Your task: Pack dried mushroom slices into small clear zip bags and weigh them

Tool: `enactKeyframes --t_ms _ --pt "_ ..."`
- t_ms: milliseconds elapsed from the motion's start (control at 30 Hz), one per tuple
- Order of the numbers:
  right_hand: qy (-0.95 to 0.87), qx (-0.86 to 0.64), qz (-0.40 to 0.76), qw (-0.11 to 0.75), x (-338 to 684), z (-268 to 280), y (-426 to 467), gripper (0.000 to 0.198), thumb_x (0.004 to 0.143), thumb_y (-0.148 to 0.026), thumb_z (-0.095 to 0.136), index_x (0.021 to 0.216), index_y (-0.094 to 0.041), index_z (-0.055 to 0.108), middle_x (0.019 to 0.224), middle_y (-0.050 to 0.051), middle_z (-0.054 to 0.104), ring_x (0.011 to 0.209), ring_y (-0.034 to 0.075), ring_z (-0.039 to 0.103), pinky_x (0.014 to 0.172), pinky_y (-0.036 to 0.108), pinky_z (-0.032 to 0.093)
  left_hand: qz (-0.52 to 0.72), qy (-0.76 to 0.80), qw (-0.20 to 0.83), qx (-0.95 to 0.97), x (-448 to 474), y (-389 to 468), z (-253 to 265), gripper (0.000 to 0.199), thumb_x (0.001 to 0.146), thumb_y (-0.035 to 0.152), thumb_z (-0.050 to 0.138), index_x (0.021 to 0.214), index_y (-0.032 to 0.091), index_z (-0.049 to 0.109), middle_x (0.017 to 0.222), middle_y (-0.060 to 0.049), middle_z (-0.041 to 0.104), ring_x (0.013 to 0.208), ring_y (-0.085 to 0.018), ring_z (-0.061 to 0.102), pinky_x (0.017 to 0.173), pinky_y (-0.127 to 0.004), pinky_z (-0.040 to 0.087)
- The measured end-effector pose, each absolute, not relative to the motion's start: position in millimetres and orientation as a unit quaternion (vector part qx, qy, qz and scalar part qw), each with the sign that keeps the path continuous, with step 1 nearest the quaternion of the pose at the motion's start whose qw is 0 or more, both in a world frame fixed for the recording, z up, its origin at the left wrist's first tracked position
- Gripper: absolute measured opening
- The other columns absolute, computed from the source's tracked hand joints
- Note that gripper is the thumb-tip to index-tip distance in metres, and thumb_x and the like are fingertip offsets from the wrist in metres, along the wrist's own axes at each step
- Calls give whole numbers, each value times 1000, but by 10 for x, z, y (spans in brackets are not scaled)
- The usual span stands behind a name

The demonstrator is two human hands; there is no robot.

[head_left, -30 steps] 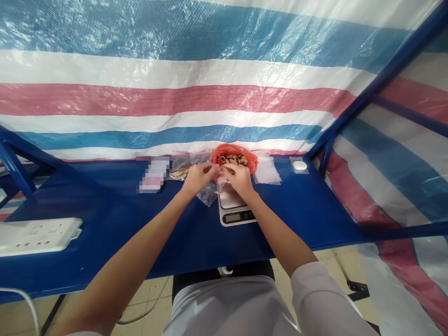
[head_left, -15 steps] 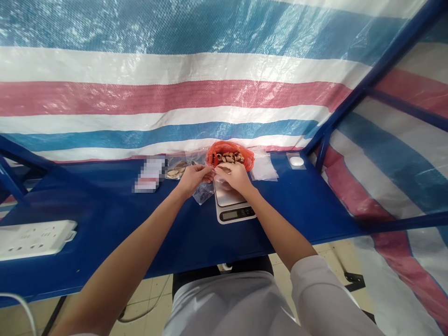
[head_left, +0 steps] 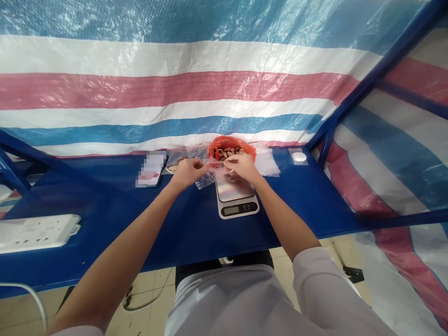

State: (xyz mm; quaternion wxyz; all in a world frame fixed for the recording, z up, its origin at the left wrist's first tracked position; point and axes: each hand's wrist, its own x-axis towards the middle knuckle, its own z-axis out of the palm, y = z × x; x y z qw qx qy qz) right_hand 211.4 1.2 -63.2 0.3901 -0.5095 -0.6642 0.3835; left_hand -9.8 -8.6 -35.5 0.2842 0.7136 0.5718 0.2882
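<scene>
My left hand (head_left: 191,172) and my right hand (head_left: 243,167) pinch a clear plastic bag (head_left: 214,165) between them, fingers closed on its two sides. The bag hangs just above the far end of a kitchen scale (head_left: 236,190), whose display faces me. Right behind my hands stands an open red plastic bag (head_left: 250,150) full of brown dried slices (head_left: 229,152). By my left hand lies another clear bag with pale slices (head_left: 172,167), partly covered by that hand. A crumpled piece of clear plastic (head_left: 206,181) rests left of the scale.
Flat clear bags (head_left: 269,162) lie right of the red bag. Farther right is a white rounded object (head_left: 299,157) on clear plastic. A phone (head_left: 153,169) lies to the left, and a white power strip (head_left: 40,232) at the near left. Striped sheeting (head_left: 196,88) rises behind the blue table (head_left: 122,205).
My hands have moved apart, stretching the clear bag between them. More of the scale's plate shows now. The whole view has shifted slightly.
</scene>
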Motion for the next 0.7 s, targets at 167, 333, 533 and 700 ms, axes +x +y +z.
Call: enactKeyframes --t_ms 167,333,533,700 --pt "-696 -523 307 386 2134 -602 0 16 83 -21 67 72 -19 78 66 1 72 61 17 70 65 29 59 265 575 153 759 -121 -122 -295 26 78 40 63 61 20 59 58 -1 59 58 -17 55 63 -29 43" --pt "-710 -511 285 391 2101 -601 18 15 85 -26 70 76 -20 80 66 1 73 65 17 70 65 29 59 330 500 143 788 -60 -216 -398 56 84 54 63 127 18 63 124 -14 69 108 -31 67 96 -41 51" --pt "-670 -496 384 396 2055 -557 -8 13 84 -29 72 80 -19 80 71 2 73 63 17 72 58 27 61 319 449 130 825 93 -224 -687 111 76 60 75 160 14 19 158 -24 39 145 -41 39 117 -56 34" --pt "-657 -493 408 398 2061 -504 -21 12 83 -30 75 81 -19 80 68 1 72 60 17 72 60 27 63 343 457 134 810 184 -116 -808 120 69 50 84 159 12 13 155 -27 40 143 -43 40 116 -58 35"
